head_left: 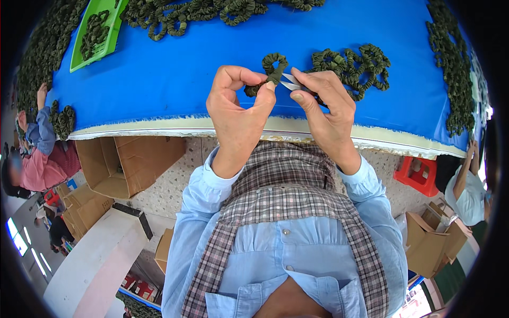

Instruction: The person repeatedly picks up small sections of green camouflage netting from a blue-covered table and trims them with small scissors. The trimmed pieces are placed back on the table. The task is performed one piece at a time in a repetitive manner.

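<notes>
My left hand (239, 100) pinches a dark green scrunchie (274, 61) between thumb and fingertips, above the near edge of the blue table. Part of the scrunchie hangs below the pinch, behind my fingers. In my right hand (330, 106) is a pair of small thread snips (290, 82). Their pale pointed blades stand apart and reach to the scrunchie's side, near my left thumb. The snips' handles are mostly hidden in my palm. A small pile of similar scrunchies (366, 66) lies just beyond my right hand.
More scrunchies (228, 10) line the far side of the blue-covered table (201, 63). A green basket (112, 32) holding some stands far left. Below the table are a cardboard box (143, 159) and a red stool (411, 175). Other people (42, 159) work at both sides.
</notes>
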Available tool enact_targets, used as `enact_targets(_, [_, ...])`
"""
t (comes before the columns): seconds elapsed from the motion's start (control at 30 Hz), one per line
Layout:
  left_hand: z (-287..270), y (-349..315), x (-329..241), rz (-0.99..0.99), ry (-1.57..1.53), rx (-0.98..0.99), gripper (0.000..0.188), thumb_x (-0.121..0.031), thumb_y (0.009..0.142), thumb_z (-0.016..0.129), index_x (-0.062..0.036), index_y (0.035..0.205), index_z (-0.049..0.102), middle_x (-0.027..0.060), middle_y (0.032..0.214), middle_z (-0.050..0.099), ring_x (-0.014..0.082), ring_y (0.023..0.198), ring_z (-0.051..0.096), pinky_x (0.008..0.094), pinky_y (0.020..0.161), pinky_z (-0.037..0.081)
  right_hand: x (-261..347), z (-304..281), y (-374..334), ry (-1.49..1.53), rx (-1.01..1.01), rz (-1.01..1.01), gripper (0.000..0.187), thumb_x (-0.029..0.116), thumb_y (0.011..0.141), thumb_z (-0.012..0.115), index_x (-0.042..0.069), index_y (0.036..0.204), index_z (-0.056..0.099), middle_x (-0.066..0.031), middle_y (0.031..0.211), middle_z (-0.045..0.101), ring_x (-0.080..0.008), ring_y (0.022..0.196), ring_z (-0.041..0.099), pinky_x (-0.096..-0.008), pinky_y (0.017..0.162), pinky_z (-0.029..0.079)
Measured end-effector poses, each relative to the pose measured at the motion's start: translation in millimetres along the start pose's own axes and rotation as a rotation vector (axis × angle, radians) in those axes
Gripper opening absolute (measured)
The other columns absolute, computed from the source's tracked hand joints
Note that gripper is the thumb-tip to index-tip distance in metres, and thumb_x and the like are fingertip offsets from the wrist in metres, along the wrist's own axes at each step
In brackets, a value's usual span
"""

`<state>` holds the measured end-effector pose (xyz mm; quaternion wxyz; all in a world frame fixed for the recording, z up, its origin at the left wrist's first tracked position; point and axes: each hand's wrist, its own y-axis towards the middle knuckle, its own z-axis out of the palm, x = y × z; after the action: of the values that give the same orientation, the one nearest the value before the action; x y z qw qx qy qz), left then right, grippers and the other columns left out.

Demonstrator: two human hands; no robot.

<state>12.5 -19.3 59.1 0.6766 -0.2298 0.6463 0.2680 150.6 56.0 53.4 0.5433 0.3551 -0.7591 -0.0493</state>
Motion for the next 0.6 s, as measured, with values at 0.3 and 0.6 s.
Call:
enact_targets(0.3, [1.1,-2.0,2.2,0.031,0.029,-0.013,0.022,0.006,0.077,0.071,-0.0018,0.09,0.055,0.0068,0.085,0.066,0.009,0.076,0.06,0.0222,0.066,0.048,-2.9,1.3,0.7,-0.196,-0.023,-0.215,0.037,0.004,0.071,0.079,0.002,0.106,0.071,-0.0091,0.086,0.065,-0.023,0.074,0.06,-0.0324,0.06,0.048])
enact_targets(0.6, [1.3,-2.9,0.3,0.03,0.049,-0.027,0.022,0.006,0.076,0.072,-0.0019,0.089,0.056,0.0061,0.084,0.066,0.0089,0.075,0.06,0.0223,0.066,0.048,-2.5,2.7,-1.0,-0.129,-0.02,-0.153,0.035,0.003,0.07,0.08,0.002,0.104,0.071,-0.009,0.085,0.065,-0.0226,0.074,0.06,-0.0326,0.06,0.049])
